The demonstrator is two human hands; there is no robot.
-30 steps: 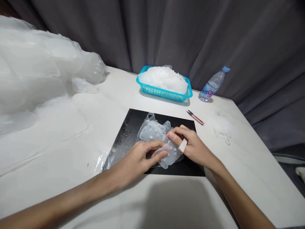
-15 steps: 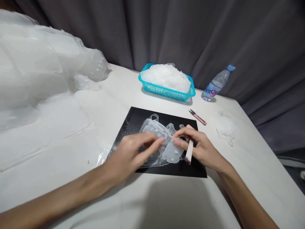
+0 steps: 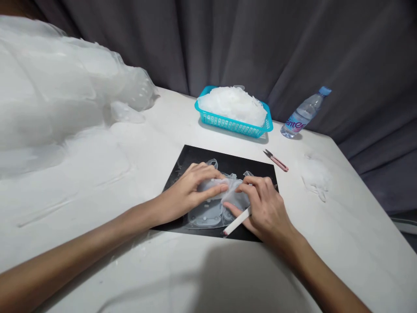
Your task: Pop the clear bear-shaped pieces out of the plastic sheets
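Observation:
A translucent, moulded rubbery sheet with rounded pads and small round bumps lies on a black mat. My left hand is on the sheet's upper left part, thumb and fingers closed on a fold of it. At the sheet's right side, my right hand has its thumb and bent fingertips at the film. That hand also holds a slim white stick-like tool, tucked against the palm and pointing down to the left. The fingers hide parts of the sheet, and the tool's far end is covered.
Behind the mat stands a turquoise basket heaped with whitish pieces. A water bottle, pink-handled thread snips and a small translucent heap are to the right. A large bag of translucent pieces fills the left.
Both hands have lowered the raised part of the sheet flatter onto the mat. My right hand has turned over, palm down, and the white tool has swung to point lower left. The view has shifted slightly.

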